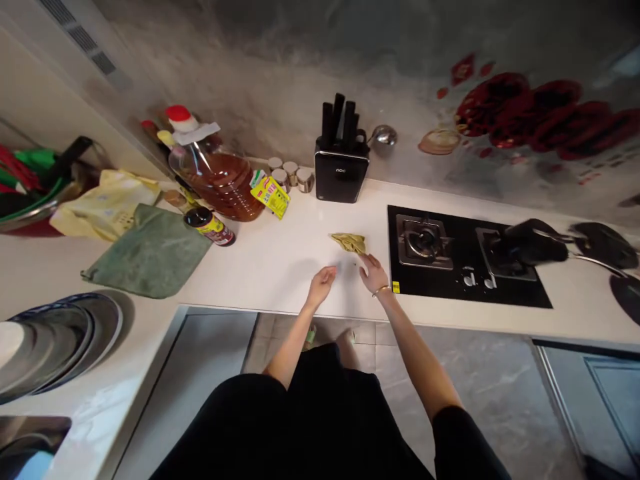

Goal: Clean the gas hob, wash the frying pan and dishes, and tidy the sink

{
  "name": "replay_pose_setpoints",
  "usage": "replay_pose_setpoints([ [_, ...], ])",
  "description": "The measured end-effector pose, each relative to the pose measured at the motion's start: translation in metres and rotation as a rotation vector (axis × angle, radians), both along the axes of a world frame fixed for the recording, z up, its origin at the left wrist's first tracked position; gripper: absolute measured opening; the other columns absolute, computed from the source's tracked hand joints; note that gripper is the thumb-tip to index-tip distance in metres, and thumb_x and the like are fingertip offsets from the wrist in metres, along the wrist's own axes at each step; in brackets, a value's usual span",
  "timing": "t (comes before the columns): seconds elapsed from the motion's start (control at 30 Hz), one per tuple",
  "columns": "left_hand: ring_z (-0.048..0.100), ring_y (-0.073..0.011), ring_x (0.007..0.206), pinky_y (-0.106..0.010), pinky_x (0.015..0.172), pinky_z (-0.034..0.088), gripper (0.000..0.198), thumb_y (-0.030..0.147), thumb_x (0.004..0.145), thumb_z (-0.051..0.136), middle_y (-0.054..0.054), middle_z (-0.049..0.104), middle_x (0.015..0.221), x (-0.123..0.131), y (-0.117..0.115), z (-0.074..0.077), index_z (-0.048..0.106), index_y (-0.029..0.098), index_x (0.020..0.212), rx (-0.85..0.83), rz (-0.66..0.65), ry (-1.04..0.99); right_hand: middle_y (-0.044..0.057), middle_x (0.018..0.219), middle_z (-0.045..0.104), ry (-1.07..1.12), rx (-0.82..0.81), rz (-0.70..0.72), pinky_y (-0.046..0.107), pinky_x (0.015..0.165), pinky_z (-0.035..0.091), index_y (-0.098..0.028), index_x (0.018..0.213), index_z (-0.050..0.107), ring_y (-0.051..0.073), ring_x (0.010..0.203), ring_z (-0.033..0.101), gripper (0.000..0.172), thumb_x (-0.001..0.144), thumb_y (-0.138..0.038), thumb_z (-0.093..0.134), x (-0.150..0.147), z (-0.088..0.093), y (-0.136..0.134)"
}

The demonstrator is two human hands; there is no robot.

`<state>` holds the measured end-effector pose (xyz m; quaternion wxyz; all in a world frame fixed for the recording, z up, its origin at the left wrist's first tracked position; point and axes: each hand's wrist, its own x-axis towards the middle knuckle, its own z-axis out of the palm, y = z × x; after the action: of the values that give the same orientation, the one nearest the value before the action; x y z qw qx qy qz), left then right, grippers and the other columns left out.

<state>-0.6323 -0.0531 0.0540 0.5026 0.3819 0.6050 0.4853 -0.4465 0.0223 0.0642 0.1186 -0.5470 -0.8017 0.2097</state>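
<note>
My left hand hovers over the white countertop with fingers loosely curled and nothing in it. My right hand is close beside it, fingers apart, just below a small crumpled yellow cloth that lies on the counter. A thin bracelet circles my right wrist. Neither hand touches the cloth as far as I can see.
A black gas hob with a dark pan sits to the right. At the back stand a black knife block, small jars and a large oil bottle. A green cloth, sauce bottle and stacked plates lie left.
</note>
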Motion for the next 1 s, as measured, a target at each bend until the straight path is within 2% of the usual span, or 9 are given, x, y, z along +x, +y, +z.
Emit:
replay_pose_setpoints([
  [0.13,0.067,-0.0218,0.097,-0.039,0.093,0.049,0.032,0.041,0.08,0.061,-0.009,0.072,0.098,0.022,-0.014,-0.019,0.067,0.017,0.101,-0.068,0.058,-0.121,0.009,0.138,0.05,-0.246,0.005,0.162,0.04,0.102,0.039,-0.023,0.143,0.04,0.026,0.127,0.04,0.056,0.089,-0.033,0.051,-0.042,-0.028,0.085],
  [0.27,0.066,-0.0239,0.099,-0.039,0.093,0.048,0.039,0.046,0.08,0.061,-0.012,0.071,0.101,0.027,-0.027,-0.027,0.066,0.015,0.105,-0.159,0.216,-0.128,0.008,0.121,0.058,-0.253,-0.034,0.315,0.032,0.095,0.043,-0.026,0.134,0.051,0.021,0.109,0.05,0.046,0.088,-0.026,0.05,-0.049,-0.051,0.125],
  [0.43,0.063,-0.0248,0.106,-0.041,0.098,0.044,0.042,0.05,0.083,0.057,-0.013,0.068,0.11,0.011,-0.023,-0.023,0.064,0.016,0.108,-0.239,0.381,-0.091,0.012,0.116,0.054,-0.155,0.052,-0.046,0.03,0.084,0.047,-0.02,0.142,0.042,0.017,0.088,0.054,0.052,0.089,-0.021,0.041,0.0,-0.055,0.207],
  [0.53,0.062,-0.0246,0.107,-0.041,0.099,0.043,0.044,0.052,0.083,0.057,-0.012,0.068,0.112,0.005,-0.018,-0.022,0.064,0.017,0.107,-0.246,0.444,-0.078,0.013,0.115,0.053,-0.285,0.021,-0.218,0.033,0.078,0.047,-0.023,0.14,0.044,0.02,0.085,0.054,0.054,0.086,-0.019,0.044,-0.002,-0.064,0.25],
  [0.6,0.062,-0.0245,0.108,-0.04,0.1,0.043,0.044,0.053,0.082,0.057,-0.012,0.068,0.112,0.004,-0.015,-0.022,0.065,0.017,0.107,-0.255,0.474,-0.077,0.013,0.114,0.053,-0.326,0.02,-0.17,0.033,0.077,0.046,-0.025,0.14,0.045,0.021,0.088,0.053,0.056,0.085,-0.016,0.043,-0.023,-0.073,0.247],
  [0.73,0.062,-0.0242,0.108,-0.039,0.099,0.044,0.044,0.053,0.082,0.058,-0.012,0.068,0.111,0.01,-0.008,-0.017,0.065,0.017,0.105,-0.25,0.504,-0.089,0.011,0.115,0.054,-0.253,0.002,0.142,0.031,0.08,0.045,-0.029,0.14,0.044,0.02,0.094,0.053,0.059,0.084,-0.011,0.041,-0.071,-0.083,0.182],
  [0.87,0.064,-0.0218,0.103,-0.036,0.095,0.048,0.042,0.051,0.083,0.057,-0.011,0.069,0.107,0.006,0.0,-0.005,0.065,0.016,0.105,-0.207,0.439,-0.075,0.006,0.112,0.057,-0.078,-0.123,0.431,0.029,0.089,0.044,-0.032,0.138,0.047,0.017,0.096,0.052,0.061,0.082,-0.009,0.042,-0.07,-0.071,0.147],
  [0.93,0.067,-0.0208,0.095,-0.034,0.088,0.051,0.044,0.053,0.082,0.057,-0.011,0.07,0.104,-0.013,0.01,-0.003,0.065,0.015,0.104,-0.199,0.456,-0.026,0.007,0.113,0.055,-0.074,-0.11,0.264,0.03,0.087,0.045,-0.029,0.14,0.044,0.017,0.093,0.053,0.062,0.082,-0.009,0.04,-0.054,-0.065,0.164],
  [1.0,0.068,-0.0197,0.084,-0.031,0.074,0.054,0.051,0.057,0.08,0.058,-0.013,0.069,0.105,-0.047,0.03,-0.005,0.064,0.014,0.104,-0.198,0.564,0.055,0.011,0.115,0.053,-0.147,-0.054,-0.106,0.034,0.082,0.047,-0.025,0.143,0.039,0.021,0.094,0.054,0.06,0.085,-0.013,0.038,-0.043,-0.064,0.193],
])
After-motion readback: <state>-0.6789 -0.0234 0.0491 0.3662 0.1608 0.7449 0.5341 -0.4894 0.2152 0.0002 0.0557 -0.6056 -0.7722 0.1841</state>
